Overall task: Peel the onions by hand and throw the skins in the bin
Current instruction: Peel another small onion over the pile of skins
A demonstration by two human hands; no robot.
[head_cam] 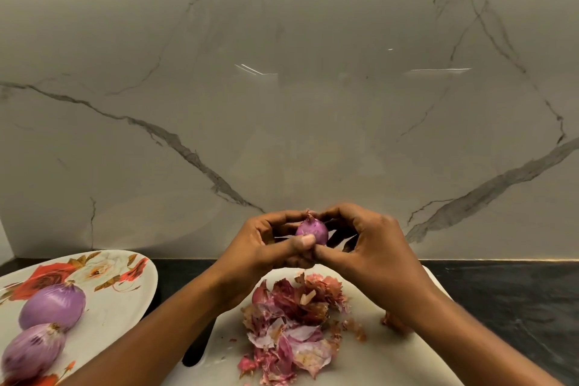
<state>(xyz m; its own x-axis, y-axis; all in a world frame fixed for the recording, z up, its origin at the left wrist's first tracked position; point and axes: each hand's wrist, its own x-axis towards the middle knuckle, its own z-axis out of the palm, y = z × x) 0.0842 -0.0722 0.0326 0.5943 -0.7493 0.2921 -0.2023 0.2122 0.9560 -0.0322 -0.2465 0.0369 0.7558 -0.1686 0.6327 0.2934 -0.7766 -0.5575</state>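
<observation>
Small onion (311, 230) held over white board (360, 367) — left hand (258, 247) and right hand (374, 255) each in pinching grip on it. Skins (291, 323) heaped beneath — two onions (51, 307) on flowered plate (147, 285).

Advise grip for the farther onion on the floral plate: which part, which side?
I'd take the farther onion round its wide middle, from above. It lies on its side on the floral plate, pointed tip toward the wall. The nearer onion sits close at its front, so place fingers on its left and right flanks. Left hand and right hand both grip the small onion.
</observation>
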